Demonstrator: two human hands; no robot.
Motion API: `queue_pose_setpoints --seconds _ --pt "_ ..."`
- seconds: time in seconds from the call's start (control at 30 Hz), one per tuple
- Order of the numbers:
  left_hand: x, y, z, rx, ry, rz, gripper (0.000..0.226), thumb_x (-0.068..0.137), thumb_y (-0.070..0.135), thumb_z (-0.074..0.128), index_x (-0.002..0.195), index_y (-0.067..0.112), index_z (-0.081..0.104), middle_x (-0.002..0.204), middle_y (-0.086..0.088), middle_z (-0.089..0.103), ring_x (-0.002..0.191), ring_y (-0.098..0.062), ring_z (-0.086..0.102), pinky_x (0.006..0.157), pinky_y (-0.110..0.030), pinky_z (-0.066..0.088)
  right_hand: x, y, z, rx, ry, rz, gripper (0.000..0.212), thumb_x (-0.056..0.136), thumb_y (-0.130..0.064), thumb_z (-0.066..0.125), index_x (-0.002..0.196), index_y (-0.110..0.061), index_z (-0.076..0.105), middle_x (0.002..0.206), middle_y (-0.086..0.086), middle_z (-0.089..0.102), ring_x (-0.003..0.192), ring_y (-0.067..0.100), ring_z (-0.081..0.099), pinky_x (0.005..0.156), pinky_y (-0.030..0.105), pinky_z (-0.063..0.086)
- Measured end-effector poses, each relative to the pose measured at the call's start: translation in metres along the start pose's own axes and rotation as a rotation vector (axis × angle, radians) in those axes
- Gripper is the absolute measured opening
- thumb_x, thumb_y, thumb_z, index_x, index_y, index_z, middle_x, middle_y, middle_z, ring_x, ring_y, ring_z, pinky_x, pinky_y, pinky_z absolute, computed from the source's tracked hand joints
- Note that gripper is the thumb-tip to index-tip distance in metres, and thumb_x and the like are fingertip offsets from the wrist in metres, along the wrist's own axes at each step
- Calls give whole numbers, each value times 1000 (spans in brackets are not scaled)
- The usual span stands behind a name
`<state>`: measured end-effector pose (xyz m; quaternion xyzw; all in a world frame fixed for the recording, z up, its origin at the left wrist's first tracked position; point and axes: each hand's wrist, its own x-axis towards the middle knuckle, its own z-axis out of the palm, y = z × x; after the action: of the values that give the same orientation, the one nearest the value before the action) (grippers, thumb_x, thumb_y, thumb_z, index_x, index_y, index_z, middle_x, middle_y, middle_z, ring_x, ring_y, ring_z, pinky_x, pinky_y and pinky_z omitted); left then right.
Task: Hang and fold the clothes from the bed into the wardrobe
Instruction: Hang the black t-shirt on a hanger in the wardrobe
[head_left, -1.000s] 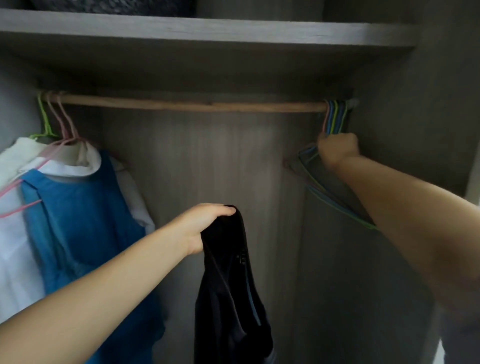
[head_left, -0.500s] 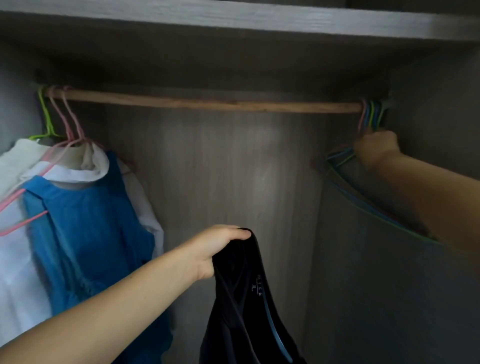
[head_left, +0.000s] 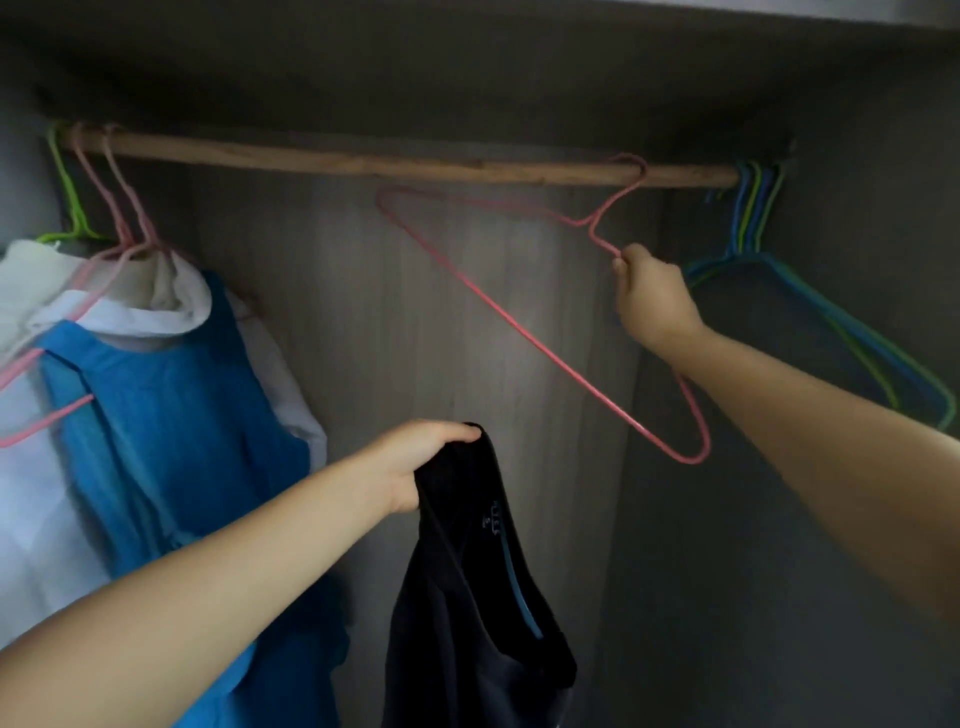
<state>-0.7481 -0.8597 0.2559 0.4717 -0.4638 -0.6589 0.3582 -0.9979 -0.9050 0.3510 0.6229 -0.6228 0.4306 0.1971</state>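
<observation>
Shirt (head_left: 467, 597) runs off frame, bunched in my left hand (head_left: 415, 462). My right hand (head_left: 652, 296) pinches a pink hanger (head_left: 519, 322) hooked on the wardrobe rod (head_left: 363, 161).

A wooden rod (head_left: 311, 156) runs across the top. At its right end hangs a bunch of bare blue and green hangers (head_left: 753, 208). At the left end, a blue top (head_left: 171, 441) hangs in front of a white shirt (head_left: 31, 493), on pink hangers (head_left: 119, 202) beside a green hanger (head_left: 65, 192).

Both bare arms reach forward. The left hand (head_left: 415, 470) sits low, fingers (head_left: 457, 434) curled tight in a grip; the right hand (head_left: 652, 296) is raised higher, closed in a fist-like hold.
</observation>
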Motion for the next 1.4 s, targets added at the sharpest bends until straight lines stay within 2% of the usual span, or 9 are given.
queue_pose_setpoints --seconds 0.2,0.33,0.43,0.57,0.73,0.87,1.03,1.27,1.4 --pt "12 -19 -18 5 2 -73 20 89 17 66 99 0 65 96 -16 67 84 -29 64 66 -32 53 -2 -17 3 186 94 -75 24 100 -18 41 105 2 54 87 32 61 80 47 60 69 46 44" --pt "16 -16 -30 -31 27 -79 25 88 18 67 101 -3 63 101 -18 66 88 -31 63 72 -35 52 -43 -13 9 248 190 -113 16 100 -17 43 99 -4 52 67 10 52 60 31 53 57 33 34" --pt "19 -13 -35 -18 23 -83 29 86 19 69 104 -3 64 107 -19 66 95 -32 63 81 -37 51 -90 -7 21 562 162 109 2 98 -20 50 97 -18 51 64 -5 45 51 6 42 50 23 34" --pt "24 -17 -30 11 9 -78 36 85 18 70 114 -2 62 111 -18 65 96 -31 63 87 -38 50 -119 -12 21 1085 -16 609 31 99 -37 48 76 -19 59 45 -11 31 37 5 25 35 15 20" --pt "27 -33 -36 -18 32 -120 38 87 17 68 118 -3 59 116 -20 62 102 -33 61 91 -41 49 -145 -23 -9 1543 111 718 50 98 -46 44 56 -21 55 39 -11 22 32 3 17 30 16 13" --pt "22 -38 -35 -45 15 -135 32 88 14 66 114 -3 62 104 -19 66 88 -32 63 87 -43 51 -159 -31 -25 1795 132 722 58 94 -52 44 45 -22 49 35 -8 21 30 5 14 28 17 11" --pt "12 -21 -26 -16 -63 -103 14 84 14 69 91 3 69 83 -14 69 67 -27 66 60 -36 55 -195 -56 9 1594 -13 753 58 90 -54 46 42 -21 47 38 -10 21 31 4 17 33 18 10" --pt "31 13 -96 -81 109 -26 25 93 13 54 69 8 61 52 -9 64 47 -21 64 41 -29 54 -235 -39 3 1057 -625 609 44 85 -49 48 66 -12 62 47 -3 21 38 7 16 37 12 15" --pt "48 -13 -113 -71 63 -135 25 93 14 55 68 11 59 63 -10 64 67 -25 61 49 -35 57 -215 -38 -28 776 -872 541 46 90 -48 44 72 -12 64 47 -6 25 38 6 16 36 11 15"
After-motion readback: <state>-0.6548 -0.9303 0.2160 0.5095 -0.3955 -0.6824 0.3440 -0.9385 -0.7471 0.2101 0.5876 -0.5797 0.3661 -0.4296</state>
